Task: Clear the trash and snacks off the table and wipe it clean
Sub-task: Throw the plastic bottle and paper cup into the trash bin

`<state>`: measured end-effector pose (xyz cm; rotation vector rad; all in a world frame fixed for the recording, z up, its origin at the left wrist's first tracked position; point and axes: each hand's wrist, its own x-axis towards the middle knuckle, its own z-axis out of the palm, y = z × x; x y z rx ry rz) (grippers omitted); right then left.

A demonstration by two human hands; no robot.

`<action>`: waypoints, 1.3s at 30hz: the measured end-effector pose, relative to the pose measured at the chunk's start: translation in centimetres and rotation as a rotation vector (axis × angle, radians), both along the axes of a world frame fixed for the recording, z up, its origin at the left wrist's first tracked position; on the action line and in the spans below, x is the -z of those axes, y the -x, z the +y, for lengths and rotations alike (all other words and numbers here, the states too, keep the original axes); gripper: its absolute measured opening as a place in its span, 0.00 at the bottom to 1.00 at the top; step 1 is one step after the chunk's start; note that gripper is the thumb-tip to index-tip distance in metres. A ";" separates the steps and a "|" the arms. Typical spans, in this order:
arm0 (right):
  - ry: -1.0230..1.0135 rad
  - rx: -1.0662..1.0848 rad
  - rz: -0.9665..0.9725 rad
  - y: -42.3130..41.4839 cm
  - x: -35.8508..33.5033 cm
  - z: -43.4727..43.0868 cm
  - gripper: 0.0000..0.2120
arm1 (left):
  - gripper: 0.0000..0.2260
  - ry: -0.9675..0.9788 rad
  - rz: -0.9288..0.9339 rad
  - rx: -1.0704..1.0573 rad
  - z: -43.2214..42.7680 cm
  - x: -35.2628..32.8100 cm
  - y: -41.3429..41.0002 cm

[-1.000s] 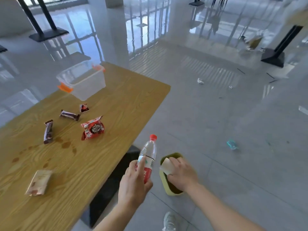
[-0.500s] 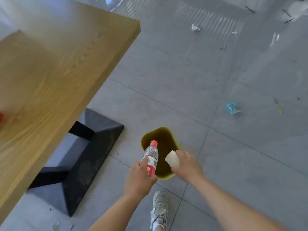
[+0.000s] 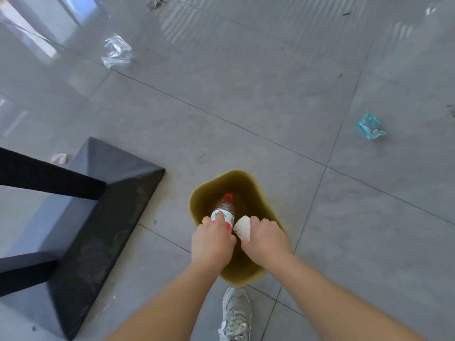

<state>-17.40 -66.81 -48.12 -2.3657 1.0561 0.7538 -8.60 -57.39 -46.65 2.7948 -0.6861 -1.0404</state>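
Now over the olive bin (image 3: 264, 201): left hand (image 3: 212, 243) wrapped round the water bottle (image 3: 223, 212), right hand (image 3: 264, 238) clutching a white paper cup (image 3: 242, 227).

The left hand (image 3: 212, 242) covers the lower part of the plastic bottle (image 3: 223, 208). The right hand (image 3: 264, 238) hides most of the white paper cup (image 3: 242, 227). Both hands block the trash bin's (image 3: 204, 193) bottom. The sneaker (image 3: 235, 313) is cut off by the near edge.

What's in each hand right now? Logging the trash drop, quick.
Left hand: closed on the plastic bottle, over the bin.
Right hand: closed on the white paper cup.
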 end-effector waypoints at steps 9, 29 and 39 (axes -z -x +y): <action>0.008 -0.134 0.037 -1.4 6.9 0.1 0.12 | 0.20 -0.043 -0.033 0.074 -2.6 7.9 0.5; 0.007 -0.083 -0.058 -1.2 10.4 -0.9 0.19 | 0.27 0.010 -0.198 0.503 -2.0 9.6 -1.2; 0.053 -0.120 -0.158 -0.9 0.2 -0.1 0.25 | 0.28 0.077 -0.260 0.470 1.7 -1.2 -2.4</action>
